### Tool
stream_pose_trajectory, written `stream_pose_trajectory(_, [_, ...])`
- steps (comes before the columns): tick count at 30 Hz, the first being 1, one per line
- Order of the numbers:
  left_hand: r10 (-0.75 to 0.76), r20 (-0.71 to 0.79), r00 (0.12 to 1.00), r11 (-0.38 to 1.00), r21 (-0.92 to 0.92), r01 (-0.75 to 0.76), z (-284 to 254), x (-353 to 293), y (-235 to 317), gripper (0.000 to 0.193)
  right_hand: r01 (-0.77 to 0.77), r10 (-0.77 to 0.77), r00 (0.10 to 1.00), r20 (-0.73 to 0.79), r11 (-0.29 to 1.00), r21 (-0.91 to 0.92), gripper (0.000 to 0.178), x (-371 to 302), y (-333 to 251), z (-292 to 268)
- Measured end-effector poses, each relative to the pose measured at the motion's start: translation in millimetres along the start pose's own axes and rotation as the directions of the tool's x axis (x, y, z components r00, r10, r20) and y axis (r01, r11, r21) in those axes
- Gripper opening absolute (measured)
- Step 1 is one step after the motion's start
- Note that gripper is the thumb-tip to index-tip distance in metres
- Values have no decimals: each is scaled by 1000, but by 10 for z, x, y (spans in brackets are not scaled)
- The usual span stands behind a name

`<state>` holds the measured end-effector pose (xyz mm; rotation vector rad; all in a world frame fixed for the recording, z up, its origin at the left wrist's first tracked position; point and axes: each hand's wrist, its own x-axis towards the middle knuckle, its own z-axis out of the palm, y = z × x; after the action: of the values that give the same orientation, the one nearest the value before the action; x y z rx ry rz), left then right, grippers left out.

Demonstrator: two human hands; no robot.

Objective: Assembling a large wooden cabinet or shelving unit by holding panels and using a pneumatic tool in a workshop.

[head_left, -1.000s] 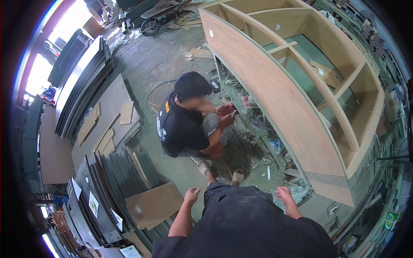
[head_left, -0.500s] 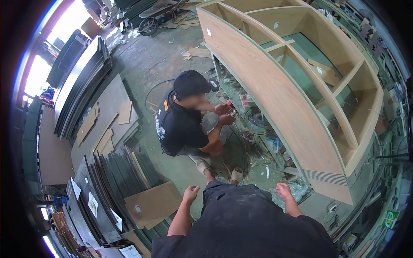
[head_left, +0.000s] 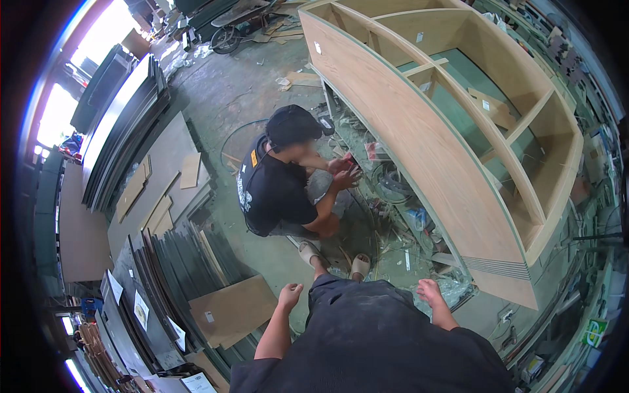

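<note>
My left hand [head_left: 289, 296] hangs beside my dark shirt, its fingers curled closed, and nothing shows in it. On the other side of my body, my right hand [head_left: 429, 290] is loosely closed too, with no object visible in it. Neither hand touches anything. In front of me a co-worker [head_left: 278, 183] in a black cap and dark T-shirt squats by a large curved wooden frame [head_left: 419, 137]. Both of the co-worker's hands [head_left: 344, 171] are around a small reddish item that I cannot make out. The frame stands raised, with ribs and open compartments.
Dark panels [head_left: 190, 262] stand stacked at my left, with a brown board [head_left: 234, 311] leaning on them. Coiled hose [head_left: 392, 185], scraps and plastic film [head_left: 452, 288] litter the floor under the frame. A wheelbarrow [head_left: 226, 38] stands at the back.
My right hand has shifted very slightly left, while my left stays about where it was. The co-worker's hands have moved a little around the small item.
</note>
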<state>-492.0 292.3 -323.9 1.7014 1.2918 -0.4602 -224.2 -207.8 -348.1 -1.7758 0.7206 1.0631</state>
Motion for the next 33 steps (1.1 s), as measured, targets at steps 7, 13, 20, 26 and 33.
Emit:
stream_pose_trajectory(7, [7,2,1000,1000,1,-7,-7,-64,48,71,0,1,1000,13,1000,-19,50,8,13,-4])
stream_pose_trajectory(13, [4,-4,1000,999,33,-4,-14,-80,92,70,2,-1,1000,20,1000,-19,49,19,-10,17])
stream_pose_trajectory(20, [-7,1,1000,999,45,7,-2,-97,96,70,9,-8,1000,29,999,-40,50,44,9,27])
stream_pose_trajectory(26, [-12,7,1000,999,30,12,33,-82,65,71,0,1,1000,27,999,-35,52,52,-18,31])
stream_pose_trajectory(33, [-10,19,1000,999,38,9,36,-57,73,72,-6,7,1000,26,999,-37,51,71,-53,34])
